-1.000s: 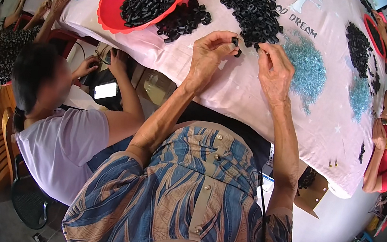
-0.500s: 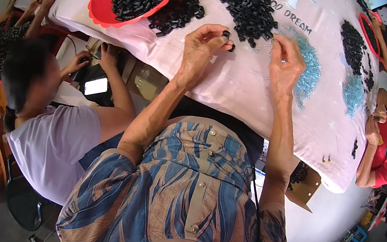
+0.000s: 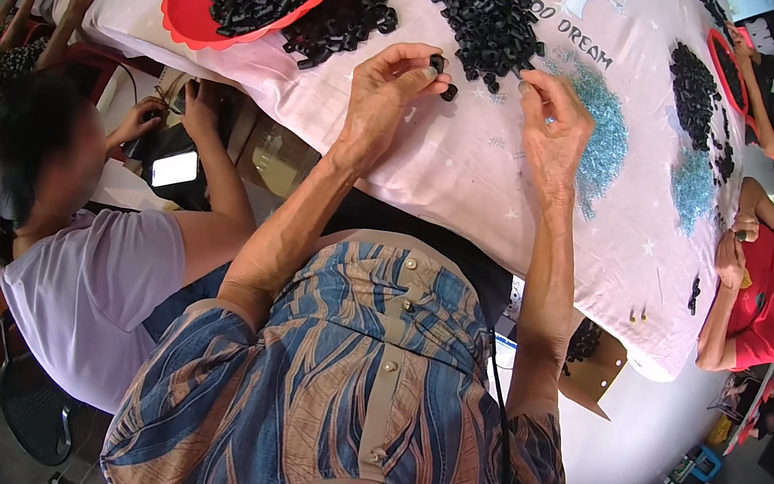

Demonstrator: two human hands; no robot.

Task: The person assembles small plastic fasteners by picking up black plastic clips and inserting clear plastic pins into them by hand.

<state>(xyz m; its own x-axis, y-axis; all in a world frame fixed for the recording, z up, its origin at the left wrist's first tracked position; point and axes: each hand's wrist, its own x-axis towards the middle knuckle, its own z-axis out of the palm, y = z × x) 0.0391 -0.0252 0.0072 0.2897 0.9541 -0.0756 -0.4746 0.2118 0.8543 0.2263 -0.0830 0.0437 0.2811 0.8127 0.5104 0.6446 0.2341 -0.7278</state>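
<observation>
My left hand [image 3: 378,104] is closed in a pinch over the table, with a small black plastic piece [image 3: 436,63] between thumb and forefinger. Another black piece [image 3: 448,93] shows just below those fingertips; whether it is held too, I cannot tell. A short gap to the right, my right hand [image 3: 556,132] is also pinched, its fingertips facing the left hand. What it grips is too small to make out. Just beyond both hands lies a heap of black pieces [image 3: 473,18]. Beside my right hand spreads a patch of tiny pale-blue shiny parts [image 3: 601,139].
A red scalloped bowl [image 3: 180,17] of black pieces stands at the far left, with loose pieces [image 3: 341,22] beside it. Pink cloth [image 3: 475,195] covers the table. One person [image 3: 86,286] sits close on my left; another in red [image 3: 765,287] works at the right edge.
The whole view has shifted slightly, so everything sits a little further left. Both hands keep nearly the same pinched pose, and the black piece stays in my left hand.
</observation>
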